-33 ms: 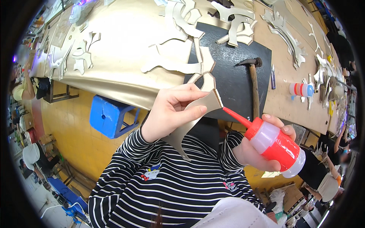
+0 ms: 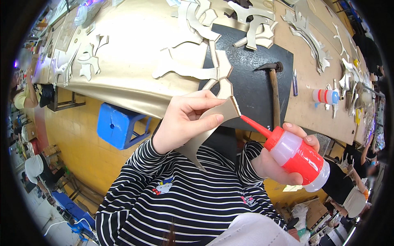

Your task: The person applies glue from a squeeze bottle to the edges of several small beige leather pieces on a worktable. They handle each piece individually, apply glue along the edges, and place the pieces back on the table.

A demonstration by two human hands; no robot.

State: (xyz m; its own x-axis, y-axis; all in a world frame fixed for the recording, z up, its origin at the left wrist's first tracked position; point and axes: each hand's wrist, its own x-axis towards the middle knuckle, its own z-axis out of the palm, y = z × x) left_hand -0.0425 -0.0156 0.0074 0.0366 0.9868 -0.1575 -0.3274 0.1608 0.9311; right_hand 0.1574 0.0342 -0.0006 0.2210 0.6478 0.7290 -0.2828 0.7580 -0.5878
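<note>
My left hand (image 2: pixel 184 122) pinches a curved grey-beige cut-out piece (image 2: pixel 223 110) between thumb and fingers. The piece looks like sheet leather or board, with a pale layered edge; its pointed lower end hangs before my striped top. Wrapped around a red and clear squeeze bottle (image 2: pixel 301 158), my right hand (image 2: pixel 266 164) tilts it up to the left. The long red nozzle tip meets the piece's right edge, or sits right beside it. Just beyond, similar pale pieces (image 2: pixel 225 65) lie partly on a black mat (image 2: pixel 252 90).
A hammer (image 2: pixel 274 94) rests on the mat, with a slim blue tool (image 2: pixel 294 83) to its right. Farther right lies a second bottle (image 2: pixel 324 96). More cut pieces (image 2: pixel 89 63) are spread over the table. A blue stool (image 2: pixel 113 126) stands at left; people work around the edges.
</note>
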